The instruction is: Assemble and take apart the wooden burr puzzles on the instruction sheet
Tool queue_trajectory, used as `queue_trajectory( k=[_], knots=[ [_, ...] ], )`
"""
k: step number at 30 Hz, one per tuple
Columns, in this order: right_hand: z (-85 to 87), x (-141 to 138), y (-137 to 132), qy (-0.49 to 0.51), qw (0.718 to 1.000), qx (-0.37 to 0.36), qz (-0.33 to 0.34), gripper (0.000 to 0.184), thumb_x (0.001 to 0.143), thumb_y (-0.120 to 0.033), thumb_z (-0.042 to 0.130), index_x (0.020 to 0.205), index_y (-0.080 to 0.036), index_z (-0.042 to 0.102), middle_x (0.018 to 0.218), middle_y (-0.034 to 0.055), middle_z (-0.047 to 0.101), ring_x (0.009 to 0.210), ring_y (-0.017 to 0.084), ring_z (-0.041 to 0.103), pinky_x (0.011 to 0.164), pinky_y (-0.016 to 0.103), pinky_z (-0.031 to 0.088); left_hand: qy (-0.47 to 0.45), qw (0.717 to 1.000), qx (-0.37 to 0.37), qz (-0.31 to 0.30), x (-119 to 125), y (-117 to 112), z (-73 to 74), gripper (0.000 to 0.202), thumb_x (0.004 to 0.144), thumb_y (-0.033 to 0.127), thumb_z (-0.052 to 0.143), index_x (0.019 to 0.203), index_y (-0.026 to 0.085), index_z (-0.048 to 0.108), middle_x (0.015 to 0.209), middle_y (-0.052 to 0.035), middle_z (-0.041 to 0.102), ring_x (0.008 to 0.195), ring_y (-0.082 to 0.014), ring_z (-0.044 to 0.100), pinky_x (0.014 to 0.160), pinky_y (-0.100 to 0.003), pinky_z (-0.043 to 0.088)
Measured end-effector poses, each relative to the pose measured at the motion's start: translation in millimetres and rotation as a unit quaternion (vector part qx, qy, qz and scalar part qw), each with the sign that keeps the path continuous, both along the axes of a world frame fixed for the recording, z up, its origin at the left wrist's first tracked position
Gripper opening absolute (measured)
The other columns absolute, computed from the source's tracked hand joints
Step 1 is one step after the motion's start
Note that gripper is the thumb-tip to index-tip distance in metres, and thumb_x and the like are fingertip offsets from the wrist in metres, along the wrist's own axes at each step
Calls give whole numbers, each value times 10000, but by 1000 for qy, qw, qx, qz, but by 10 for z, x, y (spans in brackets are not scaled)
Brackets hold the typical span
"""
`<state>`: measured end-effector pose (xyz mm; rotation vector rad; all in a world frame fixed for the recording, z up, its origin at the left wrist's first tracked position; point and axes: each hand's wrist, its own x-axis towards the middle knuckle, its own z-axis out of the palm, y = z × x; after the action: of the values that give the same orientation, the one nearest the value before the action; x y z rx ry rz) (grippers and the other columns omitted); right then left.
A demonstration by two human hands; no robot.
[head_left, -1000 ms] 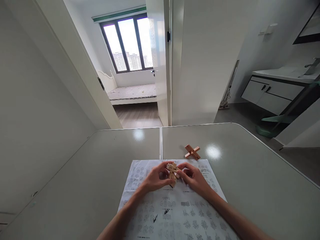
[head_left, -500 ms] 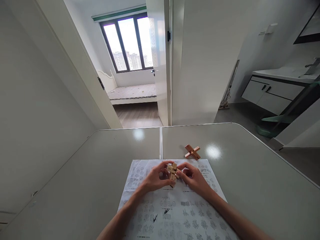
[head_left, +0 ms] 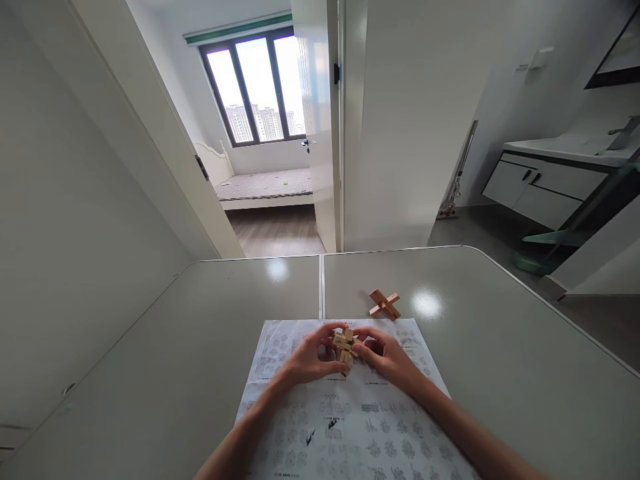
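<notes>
Between my two hands is a light wooden burr puzzle (head_left: 344,341) made of interlocking notched sticks. My left hand (head_left: 313,357) grips it from the left, with the fingers over its top and the thumb at its lower end. From the right, my right hand (head_left: 383,350) pinches its side with thumb and fingers. Parts of the puzzle are hidden behind the fingertips. Under both hands lies a large paper sheet (head_left: 320,417) printed with small diagrams and two dark marks. Beyond the right hand, a reddish-brown wooden cross of sticks (head_left: 385,305) rests on the table.
The grey table (head_left: 200,347) has a pale seam (head_left: 322,287) down its middle and a rounded far right corner. Behind it are an open door (head_left: 320,133), a bed (head_left: 270,183) under a window, and a washbasin cabinet (head_left: 545,180) at right.
Both hands stay in nearly the same place around the puzzle. The puzzle and the right fingers have shifted only very slightly.
</notes>
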<state>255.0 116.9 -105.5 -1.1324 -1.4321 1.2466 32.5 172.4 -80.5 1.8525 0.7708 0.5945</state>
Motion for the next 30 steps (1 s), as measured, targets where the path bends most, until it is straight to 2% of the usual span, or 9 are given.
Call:
queue_trajectory(
  k=[5,9,17,23,26,30],
  knots=[
    [-15,32,10,-1,1000,12,19,507,929,-611,632,1256,-225,679,818,29,655,653,178,580,533,279,438,8,1000,14,-1,6,-14,30,722,715,303,869,1368,251,564,966,-18,665,816,-157,622,740,-276,552],
    [-22,44,17,5,1000,10,22,496,925,-604,645,1244,-226,674,731,-2,600,615,164,533,522,274,411,19,999,26,5,17,-22,49,714,698,274,868,1350,257,578,964,-10,677,777,-143,606,720,-266,540],
    [28,63,-2,23,999,1,39,435,938,-597,637,1173,-231,649,760,-23,538,637,148,473,555,269,348,14,999,38,-17,38,-49,60,687,716,246,851,1344,265,573,971,-8,708,807,-154,642,745,-264,565],
    [41,50,-3,2,999,4,38,496,935,-659,592,1178,-228,634,775,-16,531,651,161,482,571,277,376,16,999,30,-9,42,-64,74,691,715,264,854,1350,268,582,1001,-15,694,825,-160,622,744,-267,562],
    [22,40,1,-2,999,6,32,507,938,-665,584,1189,-227,632,781,-15,544,669,166,513,593,281,410,-14,1000,4,-17,51,-65,36,589,834,345,775,1372,236,562,949,-26,672,802,-154,616,742,-262,548],
    [0,28,3,7,999,6,34,498,952,-644,582,1202,-216,624,773,-20,530,664,158,503,589,278,404,-32,999,6,0,76,-65,-21,406,1013,437,541,1339,198,577,820,-7,628,725,-131,575,698,-238,505]
  ],
)
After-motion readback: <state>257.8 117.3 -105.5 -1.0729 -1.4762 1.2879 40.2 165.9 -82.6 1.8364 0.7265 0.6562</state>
